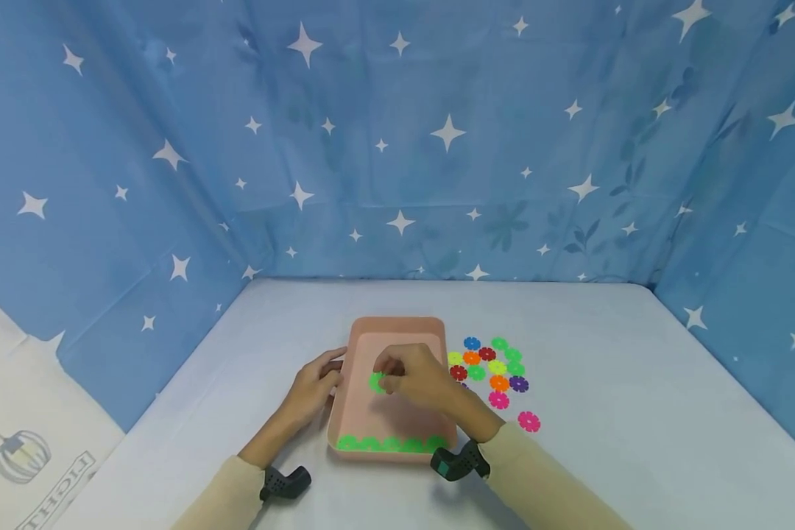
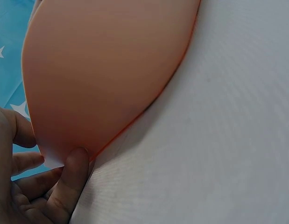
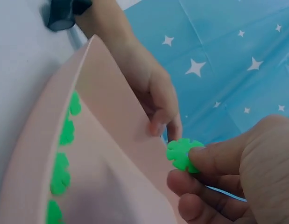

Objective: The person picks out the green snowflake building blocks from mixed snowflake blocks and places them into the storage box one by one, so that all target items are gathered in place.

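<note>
A shallow pink tray (image 1: 397,324) lies on the table, with several green notched plastic discs (image 1: 391,444) in a row along its near wall. My left hand (image 1: 313,389) holds the tray's left side; in the left wrist view its thumb (image 2: 75,179) lies on the outer wall and the other fingers are around the edge. Over the tray, my right hand (image 1: 414,375) pinches one green notched disc (image 3: 180,154) between thumb and fingers. In the right wrist view this disc is raised off the tray floor, and part of the row (image 3: 60,173) shows.
To the right of the tray lie loose notched discs in several colours, among them blue (image 1: 472,343), orange (image 1: 499,383), purple (image 1: 519,383) and pink (image 1: 528,421). A blue star-patterned curtain (image 1: 397,162) hangs behind the white table (image 1: 609,368).
</note>
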Motion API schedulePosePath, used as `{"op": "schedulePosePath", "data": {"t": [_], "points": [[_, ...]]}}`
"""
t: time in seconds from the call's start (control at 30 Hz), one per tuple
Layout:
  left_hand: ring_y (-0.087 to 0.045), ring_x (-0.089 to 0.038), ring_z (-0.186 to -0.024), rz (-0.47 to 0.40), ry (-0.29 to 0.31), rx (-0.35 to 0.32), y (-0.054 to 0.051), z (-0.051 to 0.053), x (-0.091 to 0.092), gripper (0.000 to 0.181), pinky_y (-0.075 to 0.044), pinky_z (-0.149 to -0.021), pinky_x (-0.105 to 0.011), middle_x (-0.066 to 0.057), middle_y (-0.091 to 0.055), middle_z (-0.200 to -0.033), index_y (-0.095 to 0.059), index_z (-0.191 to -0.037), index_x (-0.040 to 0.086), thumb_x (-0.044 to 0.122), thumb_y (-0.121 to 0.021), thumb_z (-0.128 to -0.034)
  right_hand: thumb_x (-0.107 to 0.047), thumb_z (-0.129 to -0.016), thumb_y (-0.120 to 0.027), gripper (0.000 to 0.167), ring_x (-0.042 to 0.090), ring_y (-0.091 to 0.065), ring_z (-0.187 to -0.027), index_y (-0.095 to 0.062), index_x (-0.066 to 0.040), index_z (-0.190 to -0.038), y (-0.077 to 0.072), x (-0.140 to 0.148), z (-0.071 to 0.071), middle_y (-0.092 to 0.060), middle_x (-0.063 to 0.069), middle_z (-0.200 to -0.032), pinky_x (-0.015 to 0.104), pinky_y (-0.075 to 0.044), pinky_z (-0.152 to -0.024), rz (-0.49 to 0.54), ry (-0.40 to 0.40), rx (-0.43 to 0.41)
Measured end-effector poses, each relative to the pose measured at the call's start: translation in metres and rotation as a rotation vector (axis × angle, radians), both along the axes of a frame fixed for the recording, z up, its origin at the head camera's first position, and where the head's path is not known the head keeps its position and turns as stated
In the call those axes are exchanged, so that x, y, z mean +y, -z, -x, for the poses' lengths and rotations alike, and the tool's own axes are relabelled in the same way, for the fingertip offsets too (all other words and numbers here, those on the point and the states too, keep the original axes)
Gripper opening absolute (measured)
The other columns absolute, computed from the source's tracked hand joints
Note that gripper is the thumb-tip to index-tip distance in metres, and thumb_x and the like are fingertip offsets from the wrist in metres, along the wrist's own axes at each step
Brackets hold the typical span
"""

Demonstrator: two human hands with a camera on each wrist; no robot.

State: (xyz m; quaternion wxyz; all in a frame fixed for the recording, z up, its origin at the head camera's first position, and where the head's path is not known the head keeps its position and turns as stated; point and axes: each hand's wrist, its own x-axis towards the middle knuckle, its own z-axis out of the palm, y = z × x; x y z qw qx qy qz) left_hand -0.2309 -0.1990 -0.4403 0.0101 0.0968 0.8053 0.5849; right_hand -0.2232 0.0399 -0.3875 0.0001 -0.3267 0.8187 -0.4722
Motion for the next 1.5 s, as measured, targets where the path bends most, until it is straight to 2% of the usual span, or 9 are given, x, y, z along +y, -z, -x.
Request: {"op": "schedulePosePath", "data": {"t": [0.17, 0.3, 0.53, 0.7, 0.93, 1.03, 1.23, 1.5], "points": [[-0.069, -0.031, -0.1, 0.015, 0.001, -0.001, -0.008, 0.0, 0.002, 0.054, -0.06, -0.066, -0.032, -0.025, -0.059, -0.138, -0.046, -0.151, 0.006, 0.004, -0.048, -0.0974, 0.0, -0.091, -0.069, 0.008, 0.028, -0.071, -0.072, -0.071, -0.005, -0.098, 0.001, -0.007, -0.002, -0.067, 0.002, -0.081, 0.028, -0.056, -0.058, 0.007, -0.021, -0.078], [-0.068, -0.036, -0.099, 0.025, 0.009, -0.016, -0.013, -0.001, 0.003, 0.055, -0.06, -0.065, -0.032, -0.029, -0.057, -0.139, -0.043, -0.152, 0.001, 0.001, -0.046, -0.097, -0.002, -0.092, -0.07, 0.008, 0.03, -0.071, -0.073, -0.071, -0.006, -0.099, 0.001, -0.012, -0.005, -0.066, 0.002, -0.082, 0.028, -0.057, -0.058, 0.003, -0.027, -0.127], [-0.068, -0.033, -0.105, 0.016, 0.009, 0.005, -0.01, 0.002, 0.002, 0.055, -0.062, -0.069, -0.034, -0.026, -0.059, -0.138, -0.046, -0.151, 0.006, 0.004, -0.048, -0.0966, -0.006, -0.092, -0.072, 0.006, 0.028, -0.071, -0.07, -0.071, -0.011, -0.094, 0.004, -0.017, -0.004, -0.067, 0.001, -0.079, 0.029, -0.059, -0.059, -0.018, -0.022, -0.168], [-0.07, -0.029, -0.097, 0.014, 0.029, 0.018, -0.007, 0.002, 0.002, 0.054, -0.06, -0.062, -0.033, -0.024, -0.062, -0.136, -0.046, -0.151, 0.007, 0.005, -0.049, -0.097, -0.005, -0.09, -0.072, 0.006, 0.022, -0.069, -0.068, -0.072, -0.011, -0.091, 0.011, -0.022, -0.005, -0.067, 0.0, -0.078, 0.029, -0.059, -0.059, -0.033, -0.024, -0.167], [-0.069, -0.025, -0.094, 0.035, 0.016, 0.017, -0.005, 0.0, 0.002, 0.054, -0.057, -0.059, -0.03, -0.024, -0.062, -0.135, -0.046, -0.151, 0.007, 0.007, -0.049, -0.0973, -0.003, -0.088, -0.069, 0.014, 0.008, -0.06, -0.075, -0.075, -0.015, -0.089, 0.021, -0.03, -0.006, -0.067, -0.007, -0.08, 0.023, -0.055, -0.071, -0.066, -0.007, -0.104], [-0.069, -0.026, -0.094, 0.04, 0.01, 0.011, -0.004, -0.001, 0.002, 0.054, -0.058, -0.06, -0.03, -0.024, -0.061, -0.136, -0.046, -0.151, 0.007, 0.007, -0.049, -0.0975, -0.002, -0.087, -0.069, 0.014, 0.007, -0.061, -0.073, -0.076, -0.015, -0.089, 0.024, -0.032, -0.007, -0.068, -0.008, -0.079, 0.021, -0.054, -0.069, -0.071, -0.007, -0.114], [-0.069, -0.027, -0.096, 0.034, 0.009, 0.013, -0.004, -0.001, 0.0, 0.054, -0.059, -0.061, -0.031, -0.024, -0.062, -0.135, -0.047, -0.151, 0.008, 0.007, -0.05, -0.0971, 0.001, -0.088, -0.068, 0.012, 0.009, -0.065, -0.062, -0.077, -0.007, -0.089, 0.028, -0.034, -0.007, -0.07, -0.005, -0.074, 0.022, -0.054, -0.055, -0.069, -0.038, -0.18], [-0.068, -0.027, -0.096, 0.066, -0.002, 0.016, -0.002, -0.001, -0.001, 0.053, -0.057, -0.06, -0.028, -0.023, -0.063, -0.135, -0.048, -0.151, 0.008, 0.005, -0.049, -0.0971, -0.006, -0.09, -0.073, 0.009, 0.003, -0.061, -0.071, -0.081, -0.009, -0.091, 0.032, -0.039, -0.008, -0.072, -0.01, -0.079, 0.018, -0.053, -0.065, -0.182, -0.023, -0.12]]}}
